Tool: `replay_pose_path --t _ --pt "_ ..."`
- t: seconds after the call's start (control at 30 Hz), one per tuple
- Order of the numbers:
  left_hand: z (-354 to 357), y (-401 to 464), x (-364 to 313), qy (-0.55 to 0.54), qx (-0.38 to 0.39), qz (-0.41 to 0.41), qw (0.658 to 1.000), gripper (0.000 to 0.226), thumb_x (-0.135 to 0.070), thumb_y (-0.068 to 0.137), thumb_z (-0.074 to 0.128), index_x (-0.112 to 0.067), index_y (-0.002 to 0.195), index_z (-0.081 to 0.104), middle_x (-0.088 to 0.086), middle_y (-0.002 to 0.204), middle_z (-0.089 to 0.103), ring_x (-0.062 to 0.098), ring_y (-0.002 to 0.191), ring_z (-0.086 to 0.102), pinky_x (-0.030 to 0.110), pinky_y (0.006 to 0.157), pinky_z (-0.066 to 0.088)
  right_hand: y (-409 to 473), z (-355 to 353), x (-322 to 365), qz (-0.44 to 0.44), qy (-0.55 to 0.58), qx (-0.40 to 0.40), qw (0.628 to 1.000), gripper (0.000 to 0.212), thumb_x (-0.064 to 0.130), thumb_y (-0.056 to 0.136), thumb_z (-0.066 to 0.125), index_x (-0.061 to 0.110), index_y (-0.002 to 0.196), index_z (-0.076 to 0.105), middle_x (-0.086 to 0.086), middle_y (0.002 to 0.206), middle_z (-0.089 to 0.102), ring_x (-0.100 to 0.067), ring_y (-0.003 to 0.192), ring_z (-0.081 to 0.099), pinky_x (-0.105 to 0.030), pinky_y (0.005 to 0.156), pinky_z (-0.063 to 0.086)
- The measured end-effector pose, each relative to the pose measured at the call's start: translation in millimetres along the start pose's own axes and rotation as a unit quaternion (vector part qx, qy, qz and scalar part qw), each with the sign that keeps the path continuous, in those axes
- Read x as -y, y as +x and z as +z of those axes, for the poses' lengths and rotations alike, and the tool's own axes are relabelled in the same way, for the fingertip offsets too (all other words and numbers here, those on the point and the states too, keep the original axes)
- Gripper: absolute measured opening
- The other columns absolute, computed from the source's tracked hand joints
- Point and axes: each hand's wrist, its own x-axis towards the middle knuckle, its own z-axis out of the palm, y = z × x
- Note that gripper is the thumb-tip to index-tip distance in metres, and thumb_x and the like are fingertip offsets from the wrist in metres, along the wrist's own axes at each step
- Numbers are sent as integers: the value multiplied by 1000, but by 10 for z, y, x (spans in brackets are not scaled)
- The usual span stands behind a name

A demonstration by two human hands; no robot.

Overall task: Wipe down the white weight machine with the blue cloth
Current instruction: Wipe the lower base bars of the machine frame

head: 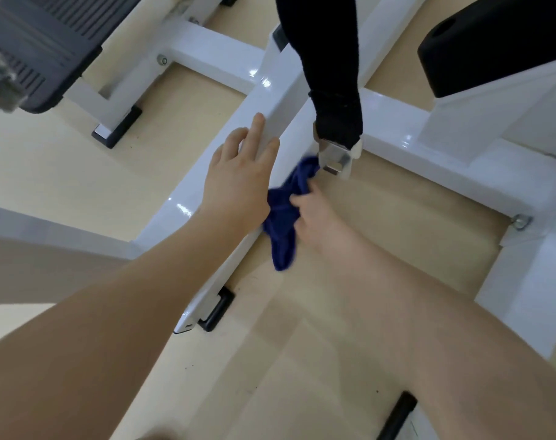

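Note:
The white weight machine (279,100) spreads its painted steel beams low over the floor, one long beam running from centre down to the lower left. My left hand (238,176) rests flat on top of that beam with straight fingers. Just right of it, my right hand (314,214) grips the bunched blue cloth (284,214) against the beam's right side, near a metal bracket (333,154). One end of the cloth hangs toward the floor.
A black padded post (330,65) rises above the bracket. A black pad (492,42) sits at the upper right and a dark ribbed footplate (44,49) at the upper left. Black rubber feet (217,309) cap the beams on the beige floor (397,223).

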Motion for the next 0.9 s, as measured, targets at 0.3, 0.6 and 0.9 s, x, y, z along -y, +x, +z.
replay_pose_path --t 0.3,0.6,0.9 --pt "-435 -205 -298 -582 49 -12 812 69 -25 73 54 -25 140 37 -9 144 42 4 133 36 29 112 26 -76 -663 278 -23 149 -82 985 38 -6 95 34 9 129 43 -7 112 57 -25 105 54 -37 95 43" --pt "-526 -164 -692 -606 -152 -117 772 24 -14 77 71 -14 89 49 -10 74 54 1 65 53 10 57 43 -309 -604 206 -9 82 -40 996 45 -4 95 29 8 136 42 -10 139 49 -26 126 48 -37 100 39" --pt "-478 -129 -113 -510 -177 -126 832 10 -29 82 60 -20 86 62 -3 83 65 14 81 58 27 82 46 -294 -151 168 -60 -58 -23 996 45 -8 93 38 7 134 42 -19 132 51 -36 120 51 -38 89 45"
